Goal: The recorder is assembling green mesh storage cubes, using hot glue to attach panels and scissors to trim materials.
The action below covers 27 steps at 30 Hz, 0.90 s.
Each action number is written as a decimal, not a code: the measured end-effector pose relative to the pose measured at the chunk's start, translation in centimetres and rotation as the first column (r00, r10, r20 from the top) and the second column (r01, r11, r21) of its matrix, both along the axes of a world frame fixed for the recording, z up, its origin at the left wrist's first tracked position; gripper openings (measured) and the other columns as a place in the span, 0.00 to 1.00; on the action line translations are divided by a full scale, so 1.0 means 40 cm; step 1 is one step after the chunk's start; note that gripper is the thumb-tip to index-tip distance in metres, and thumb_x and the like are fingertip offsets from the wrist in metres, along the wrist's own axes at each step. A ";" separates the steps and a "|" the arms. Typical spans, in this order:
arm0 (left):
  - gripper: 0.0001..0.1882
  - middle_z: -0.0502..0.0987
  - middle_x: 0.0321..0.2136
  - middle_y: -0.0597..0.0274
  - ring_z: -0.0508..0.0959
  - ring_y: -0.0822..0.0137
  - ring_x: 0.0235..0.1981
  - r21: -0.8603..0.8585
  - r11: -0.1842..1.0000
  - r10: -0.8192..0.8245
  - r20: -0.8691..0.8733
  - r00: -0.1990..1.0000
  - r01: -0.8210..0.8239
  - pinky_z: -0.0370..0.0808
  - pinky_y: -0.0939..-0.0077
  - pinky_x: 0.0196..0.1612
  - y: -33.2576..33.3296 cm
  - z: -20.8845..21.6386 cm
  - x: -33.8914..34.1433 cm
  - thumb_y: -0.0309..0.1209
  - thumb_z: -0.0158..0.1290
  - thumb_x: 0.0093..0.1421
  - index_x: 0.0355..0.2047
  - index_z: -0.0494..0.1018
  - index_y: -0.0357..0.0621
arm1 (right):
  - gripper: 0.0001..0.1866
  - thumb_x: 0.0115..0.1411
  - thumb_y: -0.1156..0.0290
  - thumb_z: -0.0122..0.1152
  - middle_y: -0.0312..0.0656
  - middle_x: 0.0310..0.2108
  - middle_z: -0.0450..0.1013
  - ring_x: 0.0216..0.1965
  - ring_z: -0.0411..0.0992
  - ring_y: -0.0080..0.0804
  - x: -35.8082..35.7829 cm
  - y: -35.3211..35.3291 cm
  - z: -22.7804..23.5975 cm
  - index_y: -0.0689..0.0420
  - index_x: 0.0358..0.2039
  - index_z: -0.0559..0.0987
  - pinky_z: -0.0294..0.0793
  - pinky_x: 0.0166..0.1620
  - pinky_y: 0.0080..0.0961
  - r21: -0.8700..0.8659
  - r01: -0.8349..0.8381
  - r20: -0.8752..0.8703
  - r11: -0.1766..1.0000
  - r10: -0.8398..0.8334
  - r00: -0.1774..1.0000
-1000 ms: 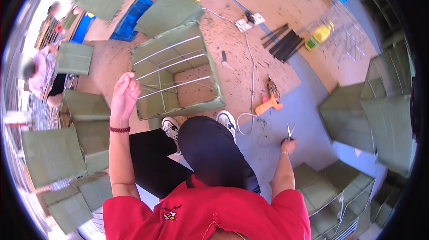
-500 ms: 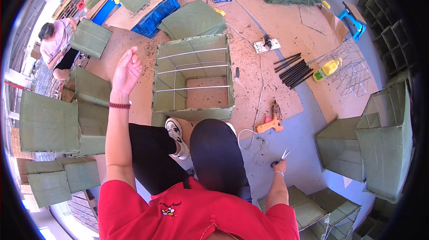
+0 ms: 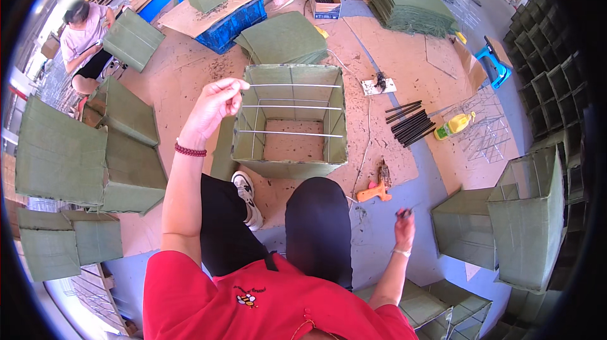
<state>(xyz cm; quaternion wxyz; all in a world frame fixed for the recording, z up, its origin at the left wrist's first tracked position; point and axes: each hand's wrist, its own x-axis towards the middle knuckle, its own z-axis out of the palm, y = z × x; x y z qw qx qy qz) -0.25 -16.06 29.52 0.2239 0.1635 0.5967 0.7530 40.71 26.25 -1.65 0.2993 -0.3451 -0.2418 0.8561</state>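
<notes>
An open box (image 3: 294, 168) of green cloth over a wire frame stands on the floor before my knees, with thin metal rods across its top. My left hand (image 3: 216, 107) is by its far left corner, thumb and fingers pinched together at the rim. Whatever lies between those fingertips is too small to make out. Out to the right, above the grey floor, my right hand (image 3: 404, 234) is closed on dark-handled scissors (image 3: 404, 213); their blades hardly show. An orange glue gun (image 3: 374, 192) lies on the floor between the box and that hand.
Black sticks (image 3: 412, 126) lie right of the box, beside a yellow bottle (image 3: 454, 126) and wire grids (image 3: 487, 141). Green sheets (image 3: 284, 39) are piled beyond it. Finished-looking green boxes (image 3: 526, 226) stand at both sides. A co-worker (image 3: 85, 36) sits at far left.
My left hand has moved right, from beside the box to its far left corner. My right hand has lifted slightly, and the scissors have turned so their blades no longer show plainly.
</notes>
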 end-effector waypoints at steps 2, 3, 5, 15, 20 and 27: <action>0.10 0.68 0.16 0.71 0.68 0.79 0.19 -0.239 0.968 -0.096 -0.066 0.993 0.077 0.67 0.87 0.24 0.002 0.004 0.008 0.30 0.46 0.62 0.37 0.74 0.39 | 0.12 0.57 0.67 0.58 0.37 0.24 0.66 0.29 0.66 0.29 -0.150 0.020 0.205 0.60 0.37 0.71 0.67 0.39 0.24 0.114 -0.075 -0.139 0.991 0.091 0.986; 0.10 0.70 0.16 0.70 0.69 0.80 0.18 -0.325 0.941 -0.132 -0.095 0.987 0.095 0.68 0.86 0.24 0.003 0.006 0.011 0.30 0.46 0.62 0.35 0.75 0.38 | 0.14 0.58 0.65 0.58 0.35 0.23 0.64 0.26 0.63 0.27 -0.219 0.030 0.278 0.60 0.39 0.71 0.65 0.36 0.22 0.257 -0.184 -0.201 0.949 0.238 0.950; 0.10 0.71 0.16 0.69 0.70 0.80 0.18 -0.379 0.913 -0.215 -0.130 0.968 0.152 0.68 0.87 0.23 -0.006 0.005 0.022 0.30 0.46 0.62 0.34 0.76 0.38 | 0.19 0.59 0.65 0.57 0.32 0.22 0.62 0.23 0.59 0.21 -0.380 -0.028 0.466 0.60 0.46 0.68 0.61 0.29 0.17 0.512 -0.342 0.054 0.788 0.368 0.928; 0.10 0.72 0.14 0.66 0.70 0.77 0.15 -0.563 0.768 -0.469 -0.172 0.866 0.304 0.68 0.82 0.22 0.029 -0.053 0.075 0.28 0.46 0.61 0.32 0.75 0.36 | 0.15 0.55 0.76 0.55 0.40 0.30 0.72 0.31 0.74 0.35 -0.942 -0.291 0.772 0.53 0.43 0.67 0.69 0.43 0.32 0.460 -0.505 0.782 -0.730 0.063 0.621; 0.10 0.71 0.13 0.66 0.70 0.77 0.15 -0.520 0.799 -0.434 -0.149 0.889 0.303 0.68 0.82 0.22 0.020 -0.047 0.069 0.29 0.46 0.60 0.32 0.75 0.36 | 0.13 0.55 0.73 0.49 0.37 0.29 0.68 0.36 0.69 0.33 -1.073 -0.279 0.668 0.49 0.42 0.68 0.59 0.52 0.42 -0.058 -0.375 0.333 -0.925 -0.372 0.866; 0.10 0.71 0.13 0.65 0.70 0.77 0.15 -0.519 0.797 -0.433 -0.133 0.891 0.310 0.68 0.81 0.22 -0.001 -0.035 0.071 0.28 0.46 0.60 0.33 0.75 0.35 | 0.14 0.53 0.70 0.50 0.38 0.32 0.67 0.42 0.64 0.31 -1.137 -0.349 0.685 0.49 0.42 0.69 0.60 0.50 0.39 -0.143 -0.277 0.210 -0.950 -0.303 0.929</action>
